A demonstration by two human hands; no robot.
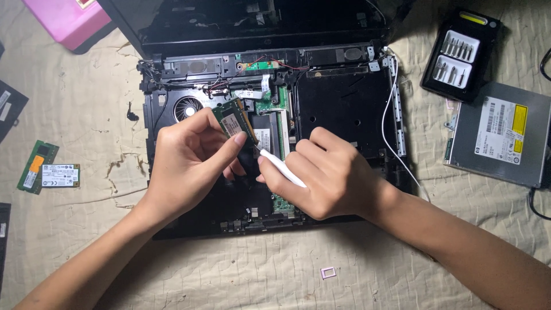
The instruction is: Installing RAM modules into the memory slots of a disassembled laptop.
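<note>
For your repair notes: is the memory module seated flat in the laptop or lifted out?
Lifted: the left hand pinches the memory module, tilted above the laptop.

Green memory module (233,121) tilts up from my opened laptop (344,109); white tool (281,166) tip touches its lower edge.

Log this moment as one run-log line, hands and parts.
left hand: holds memory module | right hand: holds white tool, tip at module | under: opened laptop
</note>
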